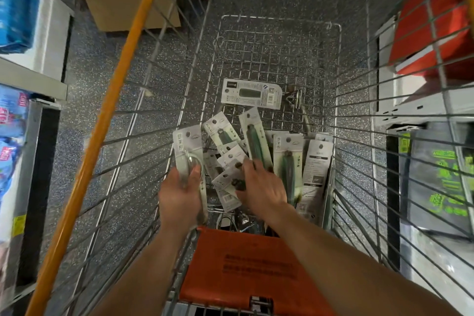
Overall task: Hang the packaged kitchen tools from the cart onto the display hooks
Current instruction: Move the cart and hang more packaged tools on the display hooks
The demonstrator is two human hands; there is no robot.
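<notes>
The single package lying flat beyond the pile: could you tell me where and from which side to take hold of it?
Probably across its narrow width, near the middle, coming down from above. The single package lies flat on the cart's wire floor, long side crosswise, clear of the pile, so both long edges are open to a pinch.

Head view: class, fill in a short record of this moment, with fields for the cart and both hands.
cart: wire cart, packages piled at its near end
left hand: holds one pale package
right hand: reaches onto the pile, grip unclear
apart: lone package lying flat farther in
</notes>
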